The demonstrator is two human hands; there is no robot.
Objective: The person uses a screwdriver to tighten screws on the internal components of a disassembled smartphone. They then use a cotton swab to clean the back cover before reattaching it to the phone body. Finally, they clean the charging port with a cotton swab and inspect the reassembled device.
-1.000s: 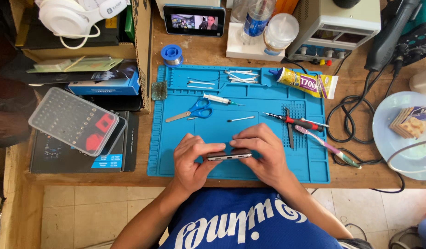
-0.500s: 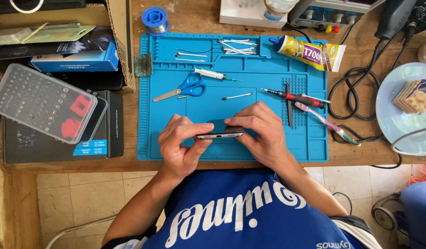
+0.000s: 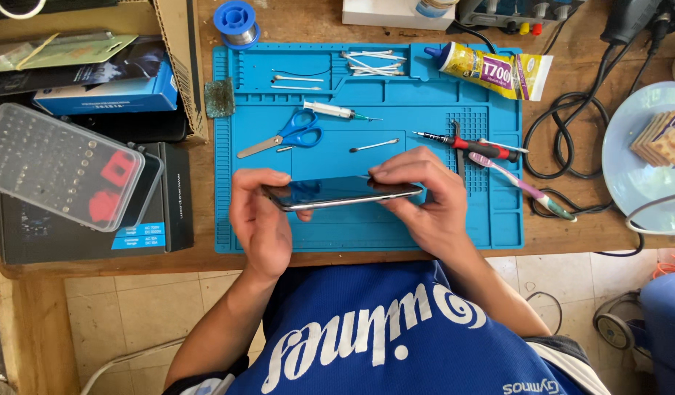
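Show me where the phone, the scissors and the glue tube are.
phone (image 3: 345,192): head view, middle of its dark face.
scissors (image 3: 299,132): head view, blue handle loops.
glue tube (image 3: 491,71): head view, yellow body.

You held a dark, glossy smartphone (image 3: 342,193) with a silvery edge over a bright blue work mat (image 3: 396,227), on a brown wooden surface (image 3: 564,241). The scissors (image 3: 286,135) had blue handles, the glue tube (image 3: 491,72) was yellow, and the screwdriver (image 3: 469,145) was red and black. A pink toothbrush (image 3: 524,189) lay beside a pale blue plate (image 3: 623,175). The bit case (image 3: 56,164) was clear with red inserts. Your shirt was blue with white lettering.
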